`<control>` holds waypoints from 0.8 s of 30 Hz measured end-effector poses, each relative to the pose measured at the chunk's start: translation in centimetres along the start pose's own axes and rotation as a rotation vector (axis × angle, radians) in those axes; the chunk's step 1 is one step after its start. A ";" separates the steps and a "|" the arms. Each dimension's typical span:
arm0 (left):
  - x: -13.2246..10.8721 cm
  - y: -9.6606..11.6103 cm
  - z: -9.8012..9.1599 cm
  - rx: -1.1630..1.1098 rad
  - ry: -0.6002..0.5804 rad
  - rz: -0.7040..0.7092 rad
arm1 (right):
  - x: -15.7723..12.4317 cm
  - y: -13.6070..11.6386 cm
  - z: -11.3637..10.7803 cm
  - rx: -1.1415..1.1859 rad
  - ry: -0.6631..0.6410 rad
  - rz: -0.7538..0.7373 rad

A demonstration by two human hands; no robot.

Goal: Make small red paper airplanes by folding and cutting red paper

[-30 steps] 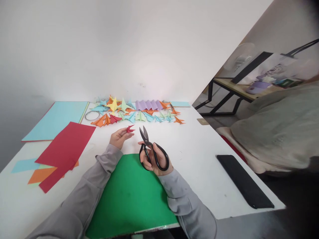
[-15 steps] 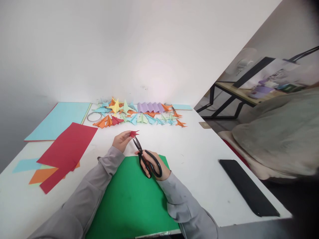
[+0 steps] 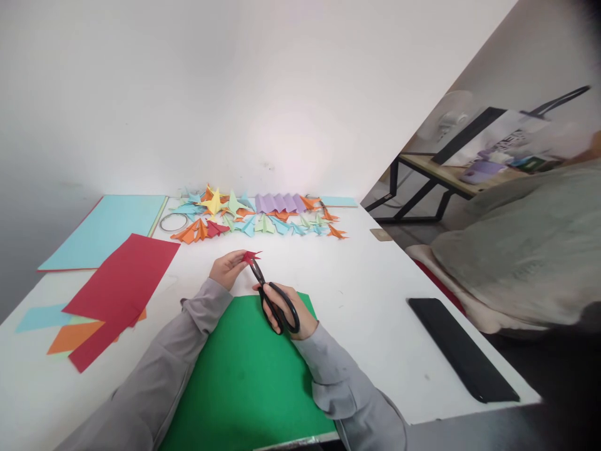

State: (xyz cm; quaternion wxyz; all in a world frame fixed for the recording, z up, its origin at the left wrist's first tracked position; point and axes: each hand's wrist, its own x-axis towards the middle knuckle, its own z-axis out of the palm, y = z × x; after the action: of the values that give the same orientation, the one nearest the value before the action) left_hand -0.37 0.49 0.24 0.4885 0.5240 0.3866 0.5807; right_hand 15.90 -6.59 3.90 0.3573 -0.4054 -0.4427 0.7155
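Observation:
My left hand [image 3: 227, 268] pinches a small folded red paper piece [image 3: 250, 255] just above the white table [image 3: 366, 294]. My right hand [image 3: 287, 308] grips black scissors [image 3: 272, 297] through their loops. The blades point up and left, with their tips at the red piece. Both hands hover at the far edge of a green sheet [image 3: 248, 376] lying in front of me. My grey sleeves cover both forearms.
A row of colourful folded paper shapes [image 3: 258, 216] and a pleated purple piece [image 3: 280, 202] lie at the back. Red [image 3: 123, 282], light blue [image 3: 106, 228] and orange sheets lie left. A wire ring [image 3: 173, 220] sits by them. A black flat object [image 3: 462, 347] lies right.
My right hand swung the scissors from upright, apart from the paper, over to the left. Their tips now meet the red piece in my left hand.

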 end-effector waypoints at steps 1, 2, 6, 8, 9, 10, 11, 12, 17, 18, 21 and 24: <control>0.0 -0.1 -0.1 0.005 0.003 0.000 | 0.0 0.0 0.0 -0.004 0.004 0.003; 0.0 -0.2 -0.1 0.012 0.004 -0.002 | 0.0 0.0 0.1 -0.009 0.009 0.008; -0.1 -0.9 -0.4 0.069 0.023 -0.017 | 0.0 0.0 0.2 -0.042 0.025 0.019; -0.1 -1.4 -0.5 0.117 0.059 -0.006 | 0.0 -0.1 0.2 -0.052 0.024 0.021; -0.1 -1.6 -0.6 0.140 0.075 0.005 | 0.0 -0.1 0.2 -0.054 0.021 0.023; -0.1 -1.8 -0.7 0.159 0.082 0.016 | 0.0 -0.1 0.2 -0.057 0.019 0.025; -0.1 -1.9 -0.8 0.172 0.081 0.026 | 0.0 0.0 0.2 -0.061 0.019 0.027; -0.1 -2.1 -0.9 0.182 0.073 0.035 | 0.0 0.0 0.2 -0.068 0.022 0.028; -0.1 -2.2 -1.0 0.256 0.059 0.080 | 0.2 0.3 0.1 -0.104 0.037 0.022; -0.1 -2.1 -1.0 0.259 0.060 0.082 | 0.2 0.4 0.1 -0.109 0.041 0.021; -0.2 -1.8 -0.8 0.220 0.062 0.059 | 0.3 0.5 0.0 -0.124 0.054 0.017; -0.2 -1.4 -0.5 0.148 0.080 0.025 | 0.2 0.5 0.0 -0.138 0.056 0.008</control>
State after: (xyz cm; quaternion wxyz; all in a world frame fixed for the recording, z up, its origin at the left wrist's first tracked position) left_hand -0.66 0.66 -1.20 0.4253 0.5398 0.4412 0.5772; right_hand 15.76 -6.54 3.34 0.3379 -0.4509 -0.4793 0.6729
